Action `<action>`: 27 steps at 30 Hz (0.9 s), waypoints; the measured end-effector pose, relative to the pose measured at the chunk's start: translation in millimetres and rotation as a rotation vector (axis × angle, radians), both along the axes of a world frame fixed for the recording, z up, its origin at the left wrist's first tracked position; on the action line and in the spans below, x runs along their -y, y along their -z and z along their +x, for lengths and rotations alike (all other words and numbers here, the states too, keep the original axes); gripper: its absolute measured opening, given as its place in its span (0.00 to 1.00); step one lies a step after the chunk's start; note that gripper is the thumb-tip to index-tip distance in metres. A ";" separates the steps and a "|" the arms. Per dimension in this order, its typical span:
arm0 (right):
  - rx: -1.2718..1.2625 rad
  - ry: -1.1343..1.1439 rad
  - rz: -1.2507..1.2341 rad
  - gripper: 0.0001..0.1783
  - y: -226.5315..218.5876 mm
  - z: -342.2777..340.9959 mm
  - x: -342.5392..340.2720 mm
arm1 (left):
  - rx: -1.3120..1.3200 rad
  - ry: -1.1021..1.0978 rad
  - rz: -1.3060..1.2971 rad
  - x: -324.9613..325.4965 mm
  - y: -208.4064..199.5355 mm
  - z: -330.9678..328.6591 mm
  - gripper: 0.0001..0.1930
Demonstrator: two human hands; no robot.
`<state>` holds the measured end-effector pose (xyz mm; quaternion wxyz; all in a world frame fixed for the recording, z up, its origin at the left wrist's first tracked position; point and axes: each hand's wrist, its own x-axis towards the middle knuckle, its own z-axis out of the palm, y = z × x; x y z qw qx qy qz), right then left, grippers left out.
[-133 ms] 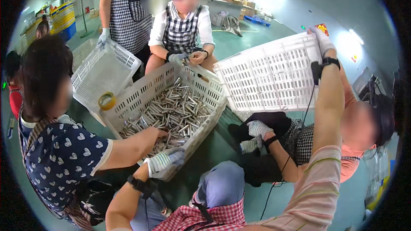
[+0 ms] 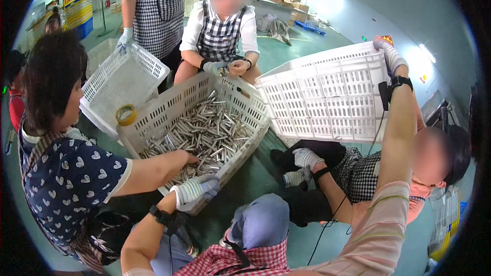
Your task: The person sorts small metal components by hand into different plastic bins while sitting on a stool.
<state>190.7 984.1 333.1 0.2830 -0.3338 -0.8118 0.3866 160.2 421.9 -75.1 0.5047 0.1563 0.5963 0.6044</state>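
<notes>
A big white crate (image 2: 169, 108) stands mid-view for me; right of it, a second crate (image 2: 322, 97), also white, tilts, its upper corner grasped by the gloved right hand (image 2: 390, 57). Inside the big crate lie silvery metal tubes (image 2: 207, 132). The gloved left hand (image 2: 197, 190) is at its near rim; I cannot tell whether those fingers grip. By its left corner sits 1 yellow tape roll (image 2: 131, 118). I find the red wall sign (image 2: 387, 38) too small to read.
</notes>
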 end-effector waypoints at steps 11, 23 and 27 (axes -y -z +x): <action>-0.094 -0.075 0.248 0.15 14.9 21.7 65.8 | -0.134 -0.038 0.075 -21.5 21.5 -7.0 0.21; -0.544 -0.464 0.755 0.23 50.1 233.3 275.2 | 0.514 -0.169 0.959 -38.9 -73.4 24.4 0.45; -0.350 -0.492 0.794 0.23 85.8 289.1 303.7 | 0.328 -0.155 1.202 -16.5 -113.7 67.2 0.34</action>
